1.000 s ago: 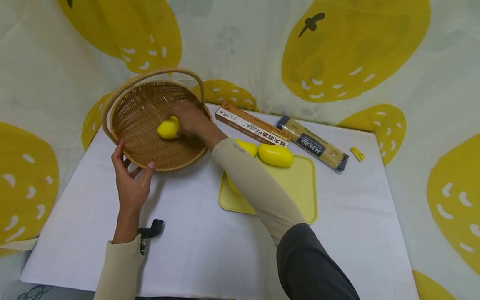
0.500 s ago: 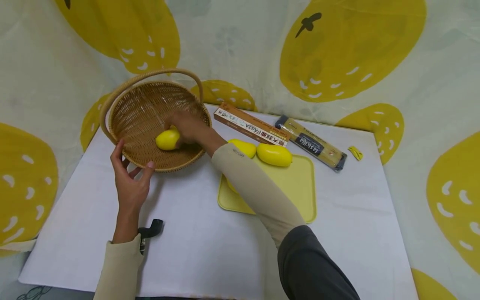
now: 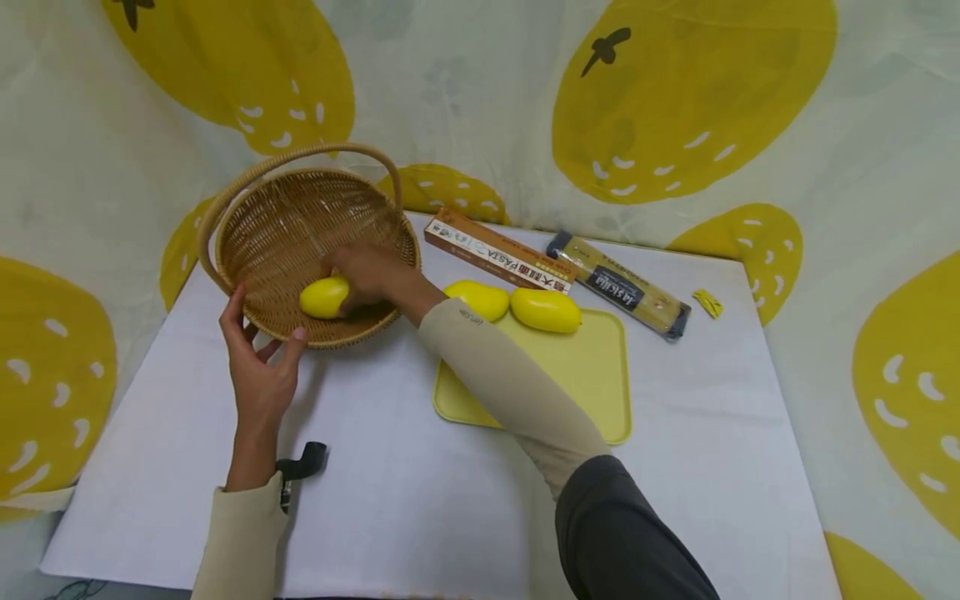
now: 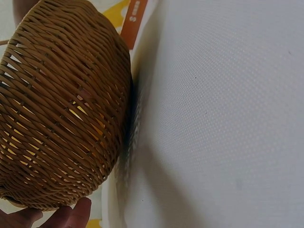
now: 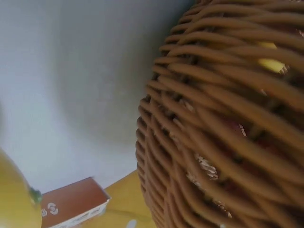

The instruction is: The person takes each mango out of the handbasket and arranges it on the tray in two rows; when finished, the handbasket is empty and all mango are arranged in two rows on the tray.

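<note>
A round wicker basket with a tall handle stands at the left of the table, its opening tilted toward me. My left hand holds the near-left side of its rim, thumb and index finger spread along the edge; in the left wrist view its fingertips touch the woven wall. Inside the basket, my right hand grips a yellow mango low near the front wall; its fingertips are mostly hidden. Two more yellow mangoes lie side by side at the back of a pale yellow tray, partly covered by my right sleeve.
Behind the tray lie a brown-and-white pasta box and a bag of pasta. A small yellow object lies at the right. A patterned cloth hangs along the back edge of the white table.
My right hand has moved the mango lower and slightly left inside the basket, toward its near wall. The left hand keeps its place on the rim.
</note>
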`<state>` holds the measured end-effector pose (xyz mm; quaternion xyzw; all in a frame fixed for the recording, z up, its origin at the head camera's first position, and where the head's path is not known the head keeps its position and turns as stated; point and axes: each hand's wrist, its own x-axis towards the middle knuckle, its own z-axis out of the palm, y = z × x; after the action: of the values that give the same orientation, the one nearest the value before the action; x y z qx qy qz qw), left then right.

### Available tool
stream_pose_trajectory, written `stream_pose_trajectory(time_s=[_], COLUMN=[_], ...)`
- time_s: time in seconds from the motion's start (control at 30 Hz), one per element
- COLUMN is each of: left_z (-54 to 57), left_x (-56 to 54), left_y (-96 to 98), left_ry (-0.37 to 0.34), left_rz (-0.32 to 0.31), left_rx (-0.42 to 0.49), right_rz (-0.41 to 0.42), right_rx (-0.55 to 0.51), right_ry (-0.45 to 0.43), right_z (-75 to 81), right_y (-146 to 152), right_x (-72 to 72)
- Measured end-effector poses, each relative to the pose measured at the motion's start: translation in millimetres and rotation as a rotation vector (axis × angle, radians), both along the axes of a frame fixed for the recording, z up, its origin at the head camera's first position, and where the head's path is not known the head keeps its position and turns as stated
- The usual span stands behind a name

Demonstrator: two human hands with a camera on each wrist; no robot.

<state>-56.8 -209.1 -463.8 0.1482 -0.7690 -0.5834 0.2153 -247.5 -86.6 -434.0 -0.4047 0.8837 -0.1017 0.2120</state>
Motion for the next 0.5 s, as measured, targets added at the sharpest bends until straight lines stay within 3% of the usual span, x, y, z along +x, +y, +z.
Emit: stream_pose_trajectory(time_s=[0.33, 0.5], left_z=[1.2, 0.3], left_x=[1.7, 1.3], left_y=[0.2, -1.7], left_ry=[-0.001, -0.017], left_rz=[-0.003, 0.005], left_rx=[0.001, -0.004], right_rz=[0.04, 0.044], right_rx=[-0.157, -0.225], right_ry=[-0.007, 0.085], right_z=[16.0, 25.0], right_y=[4.9, 12.2], right_x=[13.1, 20.4])
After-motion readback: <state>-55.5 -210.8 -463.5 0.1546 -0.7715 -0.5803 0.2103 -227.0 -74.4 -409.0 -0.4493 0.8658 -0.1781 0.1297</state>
